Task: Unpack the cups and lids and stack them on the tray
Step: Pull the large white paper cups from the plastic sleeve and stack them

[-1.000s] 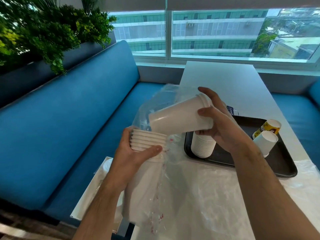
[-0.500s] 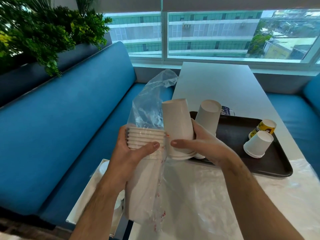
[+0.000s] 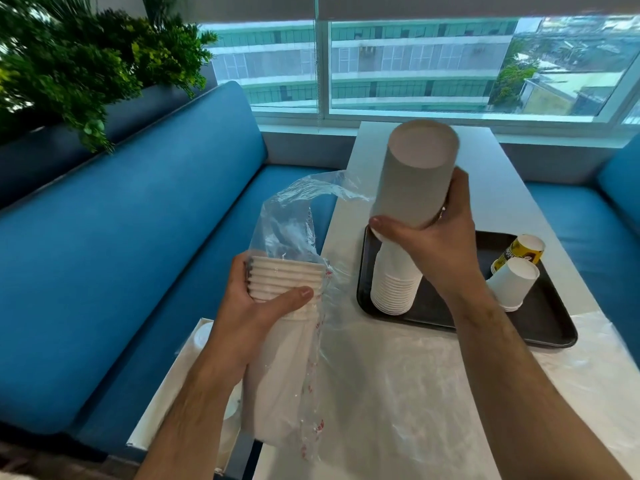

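Observation:
My right hand (image 3: 429, 244) grips a white paper cup (image 3: 415, 174) upside down, its base toward me, on top of the upside-down stack of white cups (image 3: 394, 289) at the left end of the black tray (image 3: 543, 323). My left hand (image 3: 252, 306) holds a sleeve of nested white cups (image 3: 287, 278) by its rims, still partly inside a clear plastic bag (image 3: 294, 216) that trails open above and below. The sleeve hangs beside the table's left edge.
On the tray's right end lie a single white cup (image 3: 512, 282) and a yellow printed cup (image 3: 519, 252). Clear plastic sheeting (image 3: 433, 393) covers the near part of the white table (image 3: 502, 188). A flat white packet (image 3: 194, 358) lies on the blue bench (image 3: 121, 271) at left. Plants stand behind the bench.
My right hand carried the single cup from beside the sleeve over to the tray and turned it upside down onto the stack. My left hand has kept its hold on the sleeve.

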